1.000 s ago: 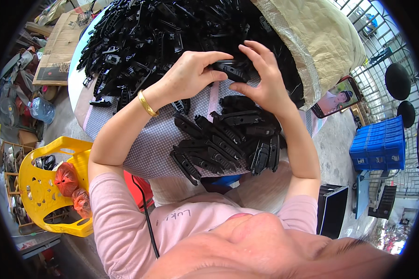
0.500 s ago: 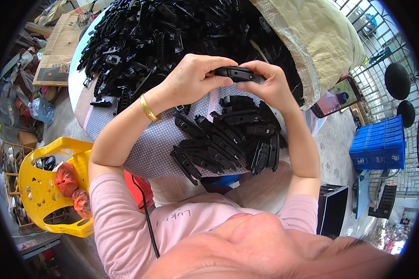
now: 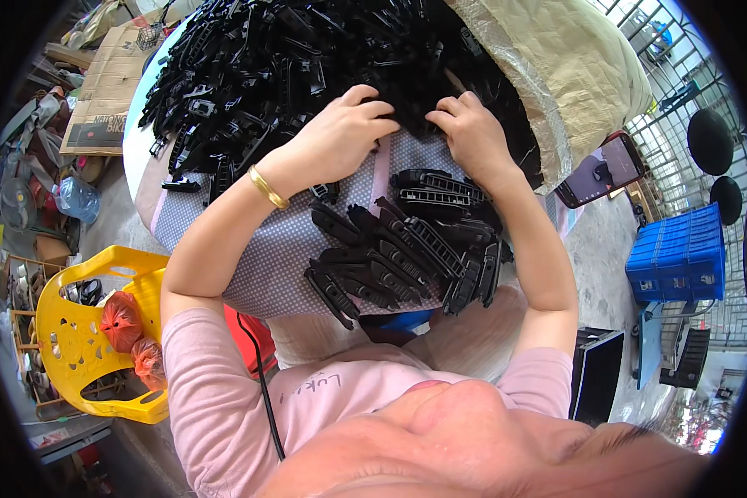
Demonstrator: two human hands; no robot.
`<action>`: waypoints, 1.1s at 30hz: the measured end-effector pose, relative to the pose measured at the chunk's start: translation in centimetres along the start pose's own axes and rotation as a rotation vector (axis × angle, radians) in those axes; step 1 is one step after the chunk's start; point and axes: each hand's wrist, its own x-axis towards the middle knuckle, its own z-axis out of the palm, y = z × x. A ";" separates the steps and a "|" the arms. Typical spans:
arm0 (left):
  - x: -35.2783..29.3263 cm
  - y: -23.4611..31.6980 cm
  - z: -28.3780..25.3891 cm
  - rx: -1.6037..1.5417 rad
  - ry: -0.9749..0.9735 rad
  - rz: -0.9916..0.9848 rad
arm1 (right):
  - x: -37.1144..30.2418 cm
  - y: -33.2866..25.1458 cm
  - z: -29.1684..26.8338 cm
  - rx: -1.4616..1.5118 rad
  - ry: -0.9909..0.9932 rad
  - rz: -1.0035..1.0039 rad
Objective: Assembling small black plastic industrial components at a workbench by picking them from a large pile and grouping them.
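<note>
Forearms [image 3: 544, 257] slant up and inward from the left and right of the frame, elbows bent wide, bringing the 2 hands to the near edge of a large heap of black parts [image 3: 249, 91] in the upper middle. The left hand [image 3: 344, 129] is turned back upward, its fingers curled toward the right of the frame and their tips at the heap's lower edge; a gold bracelet [image 3: 267, 189] circles its wrist. The right hand [image 3: 477, 141] mirrors it, knuckles up, with bent fingers pointing left into the dark edge of the heap. The 2 hands are apart, with a gap of black parts and cloth between them; whether either pinches a part, I cannot tell, as the dark pieces blend together at the fingertips. The heap spreads above and to the left of the left hand and reaches past the right hand. Below the hands, in the centre of the frame, a smaller cluster of long black pieces [image 3: 402, 257] lies on the dotted tablecloth [image 3: 257, 266], several overlapping at a slant and some showing ladder-like slots. A phone [image 3: 602, 170] stands tilted at right, above a blue crate [image 3: 676, 253]; a yellow chair [image 3: 62, 332] occupies the lower left.
</note>
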 end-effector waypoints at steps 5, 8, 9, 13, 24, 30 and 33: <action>0.6 0.7 0.1 0.443 -0.160 -0.123 | 0.2 -1.3 -1.4 0.187 0.143 0.131; 0.6 -0.1 1.0 0.336 0.173 0.009 | 0.2 -1.8 -1.2 0.547 0.202 0.134; 0.8 -0.1 0.8 0.335 0.173 0.010 | 0.2 -2.0 -1.4 0.546 0.202 0.135; 1.1 -0.1 -0.4 -0.516 0.382 -0.353 | 0.0 -3.5 -2.6 1.098 0.077 0.206; 0.7 1.8 0.3 -0.599 0.084 -0.307 | -0.1 -4.0 -2.8 1.131 -0.035 0.229; 0.8 1.0 -0.6 -0.690 0.018 -0.376 | -0.2 -3.3 -2.4 0.983 -0.097 0.200; 0.9 1.0 -1.1 -0.977 -0.073 -0.567 | -0.2 -3.1 -2.4 0.807 -0.016 0.134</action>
